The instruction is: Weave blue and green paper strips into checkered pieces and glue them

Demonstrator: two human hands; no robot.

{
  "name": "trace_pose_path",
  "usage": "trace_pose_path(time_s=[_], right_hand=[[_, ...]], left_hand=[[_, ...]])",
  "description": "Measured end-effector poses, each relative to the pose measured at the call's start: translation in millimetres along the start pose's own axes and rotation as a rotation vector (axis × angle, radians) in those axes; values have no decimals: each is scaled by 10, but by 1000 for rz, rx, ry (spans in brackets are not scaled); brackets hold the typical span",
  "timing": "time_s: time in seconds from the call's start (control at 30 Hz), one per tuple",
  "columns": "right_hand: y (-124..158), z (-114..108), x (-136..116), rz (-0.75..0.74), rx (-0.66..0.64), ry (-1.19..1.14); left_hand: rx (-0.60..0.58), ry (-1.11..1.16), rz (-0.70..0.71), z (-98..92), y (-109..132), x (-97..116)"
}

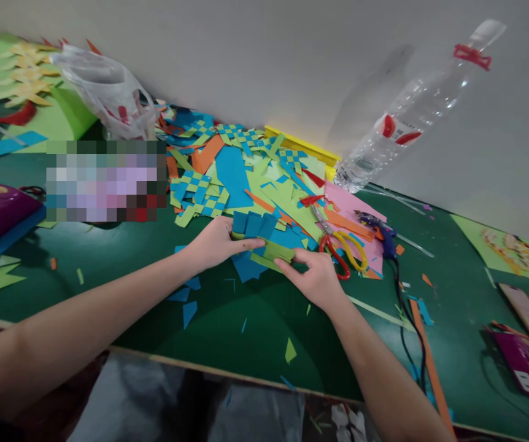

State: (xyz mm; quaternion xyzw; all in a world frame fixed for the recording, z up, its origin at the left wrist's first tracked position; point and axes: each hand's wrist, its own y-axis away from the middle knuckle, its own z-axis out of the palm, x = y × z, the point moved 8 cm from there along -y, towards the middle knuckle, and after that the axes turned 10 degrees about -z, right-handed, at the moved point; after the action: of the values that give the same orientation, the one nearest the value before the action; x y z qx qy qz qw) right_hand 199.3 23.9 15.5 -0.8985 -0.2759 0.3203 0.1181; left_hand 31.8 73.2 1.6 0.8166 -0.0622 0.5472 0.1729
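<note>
- 1 paper-strip pc. point(279, 250): blue upright strips, yel.-grn. band across; held betw. hands over grn. table point(329, 362)
- 1 L hand point(213, 244): fingers pinching left side
- 1 R hand point(317, 276): fingers gripping right end
- 1 pr. scissors point(326, 228), red/yel. handles
- 1 glue gun point(388, 240), dk. blue
- 1 plastic bottle point(397, 132)

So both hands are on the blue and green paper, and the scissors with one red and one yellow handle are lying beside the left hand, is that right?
Not quite: the head view shows the red-and-yellow-handled scissors lying beside the right hand, not the left hand. The rest is right: both hands are on the blue and green paper.
</note>
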Motion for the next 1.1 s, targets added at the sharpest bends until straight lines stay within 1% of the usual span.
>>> trace_pose_path(time_s=[0.23,0.47,0.57,0.63,0.73,0.8,0.9,1.0,1.1], right_hand=[[-8,-16,2,-22,15,4],[-11,-15,-21,-36,9,7],[-1,-3,-6,-5,-10,-9],[6,-9,7,22,6,-64],[12,-41,7,30,69,-130],[12,-60,-4,16,99,-122],[6,-69,-26,-19,110,-80],[1,-66,-41,-42,109,-71],[2,-58,-44,-38,100,-85]], left_hand=[[33,47,-13,-24,11,43],[36,37,-17,-17,3,3],[36,25,-18,-22,2,0],[31,15,-5,-21,5,14],[-2,-5,15,9,7,27],[-38,-12,17,44,4,15],[-73,-15,49,80,2,16],[-55,-43,61,68,6,27],[-7,-80,32,28,16,35]])
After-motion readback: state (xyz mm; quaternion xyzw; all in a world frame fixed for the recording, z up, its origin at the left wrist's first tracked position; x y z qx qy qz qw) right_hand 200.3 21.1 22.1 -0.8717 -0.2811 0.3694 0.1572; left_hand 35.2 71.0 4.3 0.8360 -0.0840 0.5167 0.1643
